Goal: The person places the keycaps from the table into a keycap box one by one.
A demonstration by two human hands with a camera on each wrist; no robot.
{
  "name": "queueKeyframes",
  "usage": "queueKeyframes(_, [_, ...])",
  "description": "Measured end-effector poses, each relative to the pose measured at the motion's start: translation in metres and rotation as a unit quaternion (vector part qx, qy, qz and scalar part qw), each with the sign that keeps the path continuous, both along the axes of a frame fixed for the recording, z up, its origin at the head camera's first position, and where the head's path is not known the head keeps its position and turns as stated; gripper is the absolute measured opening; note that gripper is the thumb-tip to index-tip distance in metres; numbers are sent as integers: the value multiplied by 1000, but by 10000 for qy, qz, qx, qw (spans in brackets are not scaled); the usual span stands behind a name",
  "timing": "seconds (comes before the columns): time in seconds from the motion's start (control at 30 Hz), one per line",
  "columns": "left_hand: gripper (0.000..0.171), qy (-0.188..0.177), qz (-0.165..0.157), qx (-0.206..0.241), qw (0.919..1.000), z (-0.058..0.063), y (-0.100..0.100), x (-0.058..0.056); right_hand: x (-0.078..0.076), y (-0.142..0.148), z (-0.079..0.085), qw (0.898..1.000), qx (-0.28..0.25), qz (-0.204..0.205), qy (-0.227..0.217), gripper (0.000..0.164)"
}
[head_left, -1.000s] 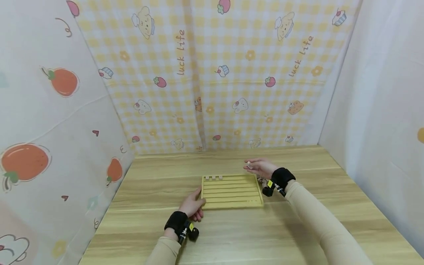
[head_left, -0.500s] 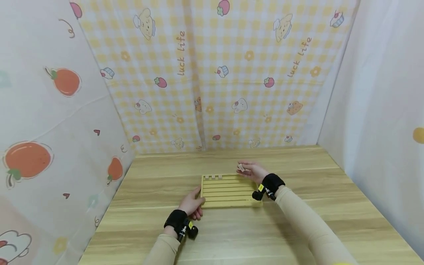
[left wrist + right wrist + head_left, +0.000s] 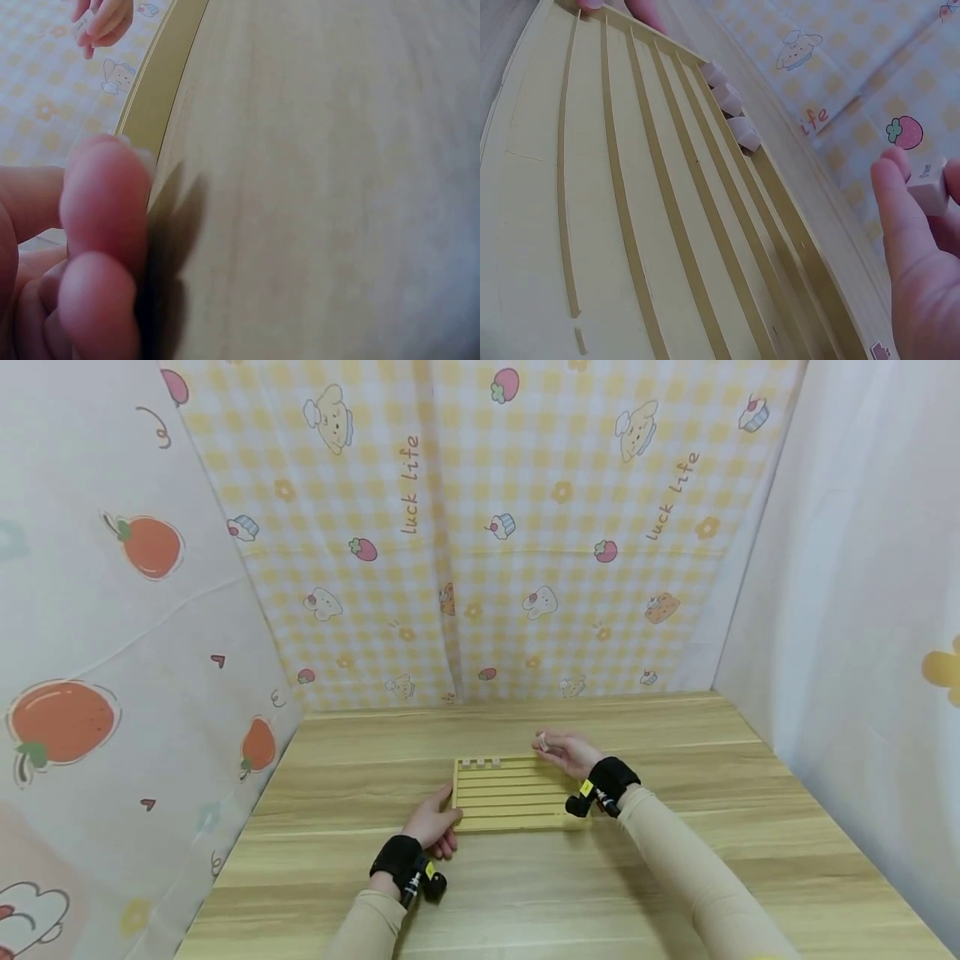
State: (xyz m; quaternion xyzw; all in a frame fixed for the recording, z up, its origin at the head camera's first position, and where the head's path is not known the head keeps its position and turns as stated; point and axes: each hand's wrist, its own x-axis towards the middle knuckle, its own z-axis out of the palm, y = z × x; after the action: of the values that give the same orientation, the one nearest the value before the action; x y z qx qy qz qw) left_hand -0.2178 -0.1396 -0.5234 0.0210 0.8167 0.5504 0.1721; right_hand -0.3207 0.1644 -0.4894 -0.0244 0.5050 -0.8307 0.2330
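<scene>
The right hand is pinching a small block, so its grip is grasping this one piece. The block is hanging near the far edge of the tray, apart from the three other blocks, which are sitting at the left end of the far row. A dark mark is showing on the held block, but it is too blurred for reading. The left hand is gripping the left side of the tray on the counter, its thumb lying over the rim. By judgement, the person is working on the placing of a fourth block, and the next move is probably calling for turning it level and lowering it beside the third one, while the left hand is steadying the tray
</scene>
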Motion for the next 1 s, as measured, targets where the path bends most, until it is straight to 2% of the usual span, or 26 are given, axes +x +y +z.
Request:
queueKeyframes(0.27, [70, -4, 27, 24, 10000, -4, -1, 0, 0, -4, 4, 9998, -76, 97, -133, 51])
queueKeyframes(0.4, [70, -24, 23, 40, 10000, -3, -1, 1, 0, -5, 9, 9970, 597, 121, 487, 54])
queueKeyframes(0.53, [70, -29, 10, 88, 10000, -1, -1, 1, -1, -8, 13, 9778, 1680, -138, 1245, 54])
queueKeyframes(0.67, [70, 5, 6, 69, 10000, 1, -1, 0, -6, -16, 13, 9514, 2511, -479, 1718, 45])
queueKeyframes(0.8, [69, 15, 29, 50, 10000, 0, -1, 0, -10, -27, 12, 9122, 3497, -620, 2044, 30])
queueKeyframes(0.83, [69, 22, 35, 60, 10000, -1, -1, 1, -10, -29, 12, 8984, 3760, -556, 2200, 27])
queueKeyframes(0.9, [69, 31, 36, 84, 10000, -1, -1, 2, -10, -33, 11, 8643, 4312, -462, 2548, 22])
queueKeyframes(1.0, [69, 69, 30, 129, 9999, -2, 0, 2, -13, -39, 6, 8139, 4866, -261, 3164, 14])
